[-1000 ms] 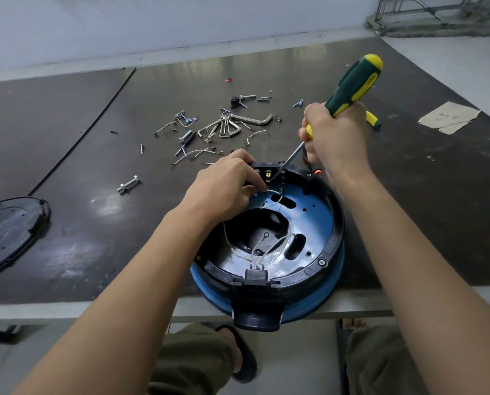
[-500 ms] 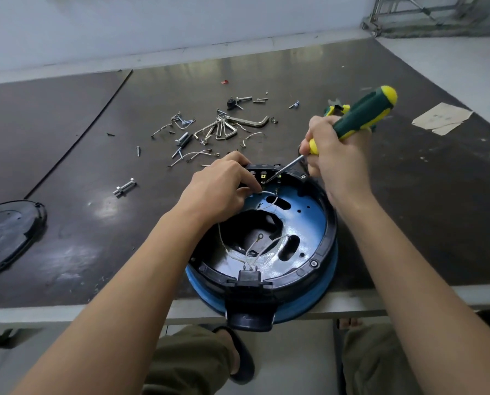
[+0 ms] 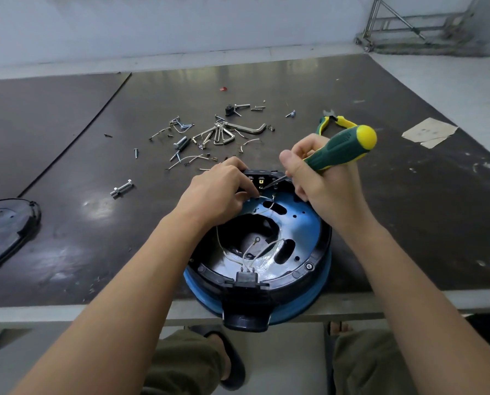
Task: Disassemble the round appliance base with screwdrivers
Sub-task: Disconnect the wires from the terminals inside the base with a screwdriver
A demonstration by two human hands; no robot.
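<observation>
A dark worktop (image 3: 380,223) fills most of the view, its near edge pale. The round appliance base (image 3: 303,238) sits at the middle of that near edge, its blue body and black handle overhanging the edge slightly. It lies open side up, showing a blue inner plate, a black rim and thin white wires (image 3: 255,252) running from a black connector at the near side.

A black cover (image 3: 4,232) lies at the left edge of the worktop. Toward the far middle, a scatter of loose screws and hex keys (image 3: 223,132) spreads over the surface, with a single bolt (image 3: 121,188) lying apart, nearer the left. Yellow-handled pliers (image 3: 333,122) lie beyond the right hand, and a scrap of cardboard (image 3: 429,132) sits near the right edge.

The left hand (image 3: 218,192) rests on the far rim of the base, fingers curled and pinching at the wires there. The right hand (image 3: 323,181) is wrapped tightly around a green and yellow screwdriver (image 3: 340,151), handle angled up to the right, its metal shaft pointing down-left into the terminal block at the far rim. The two hands are close together.
</observation>
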